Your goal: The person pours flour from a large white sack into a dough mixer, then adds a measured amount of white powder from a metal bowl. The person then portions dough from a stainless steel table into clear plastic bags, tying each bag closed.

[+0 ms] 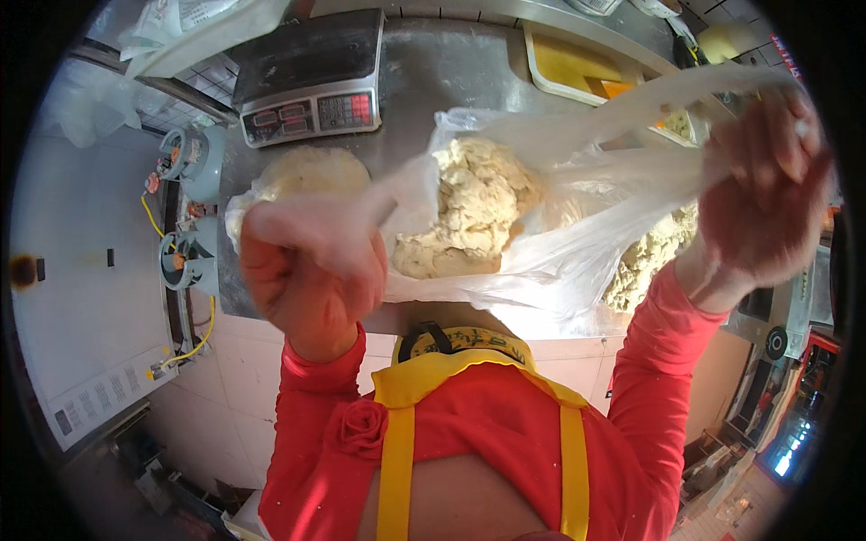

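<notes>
A large rough lump of dough [477, 203] lies in a clear plastic bag [582, 250] on the steel worktop [446, 67]. My left hand [314, 270], its fingers curled, grips the bag's left edge beside the lump. At the far right my right hand [764, 182], raised and blurred, holds the other side of the bag, which stretches between both hands. A smooth round piece of dough [311, 172], partly in plastic, rests behind my left hand. More crumbly dough [653, 260] shows under the bag's right side, near my right forearm.
A digital scale [311, 81] stands at the back left of the worktop. At the back right is a white-rimmed tray [575, 64] with yellow content. Gas cylinders [199, 162] with a yellow hose stand left of the worktop, beside a large white appliance [88, 270].
</notes>
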Demonstrator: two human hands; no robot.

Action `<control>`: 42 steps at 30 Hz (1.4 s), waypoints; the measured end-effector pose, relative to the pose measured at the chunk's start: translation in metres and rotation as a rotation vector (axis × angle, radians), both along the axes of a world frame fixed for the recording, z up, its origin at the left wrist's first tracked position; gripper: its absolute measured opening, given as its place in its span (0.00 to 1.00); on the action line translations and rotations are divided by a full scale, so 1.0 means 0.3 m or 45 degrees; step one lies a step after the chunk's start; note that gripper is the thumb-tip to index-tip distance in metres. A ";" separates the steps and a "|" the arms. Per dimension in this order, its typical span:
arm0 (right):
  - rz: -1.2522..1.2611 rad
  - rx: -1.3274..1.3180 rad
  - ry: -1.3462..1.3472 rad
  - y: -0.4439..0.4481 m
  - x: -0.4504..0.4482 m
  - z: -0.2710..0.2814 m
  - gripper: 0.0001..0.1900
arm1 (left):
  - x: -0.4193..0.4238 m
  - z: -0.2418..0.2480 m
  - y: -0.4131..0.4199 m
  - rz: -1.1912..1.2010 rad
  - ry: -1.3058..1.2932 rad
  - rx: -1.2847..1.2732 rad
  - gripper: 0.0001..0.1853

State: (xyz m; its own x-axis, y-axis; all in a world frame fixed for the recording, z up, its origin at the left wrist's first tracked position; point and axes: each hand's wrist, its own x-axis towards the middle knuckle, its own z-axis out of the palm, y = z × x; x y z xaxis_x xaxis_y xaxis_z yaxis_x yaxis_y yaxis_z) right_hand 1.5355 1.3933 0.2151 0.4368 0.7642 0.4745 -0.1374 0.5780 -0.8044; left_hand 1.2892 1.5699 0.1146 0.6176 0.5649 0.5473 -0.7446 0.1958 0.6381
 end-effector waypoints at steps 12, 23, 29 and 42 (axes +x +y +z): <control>-0.063 -0.018 -1.318 0.212 -0.327 -0.182 0.19 | 0.013 -0.056 -0.027 -0.279 0.597 -0.001 0.24; 0.109 -0.886 -1.973 0.289 -0.130 -0.589 0.69 | -0.086 -0.134 0.059 -0.566 0.290 0.622 0.02; 0.190 -0.718 -1.187 0.353 -0.258 -0.961 0.22 | -0.011 -0.127 0.052 -0.246 0.407 -0.100 0.07; -0.071 -0.686 -0.388 0.307 -0.492 -0.802 0.17 | -0.087 -0.654 -0.042 0.347 1.331 0.936 0.51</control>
